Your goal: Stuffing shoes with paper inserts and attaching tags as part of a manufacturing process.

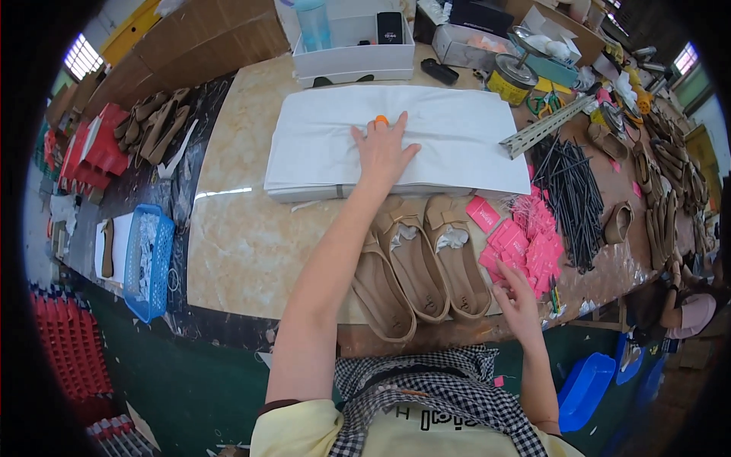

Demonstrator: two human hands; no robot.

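My left hand lies with fingers spread on a stack of white paper sheets. Something orange shows at one of its fingertips. Creases run across the top sheet around the hand. In front of the stack, three tan flat shoes with bows stand side by side, partly behind my left forearm. Crumpled white paper fills the toes of two of them. Beside the rightmost shoe, my right hand has its thumb and forefinger apart, close to a pile of pink tags. I see nothing held in it.
Thin black sticks lie bundled right of the tags. A perforated metal bar rests on the stack's right edge. Behind stands a white box. More tan shoes crowd the right; a blue basket sits left.
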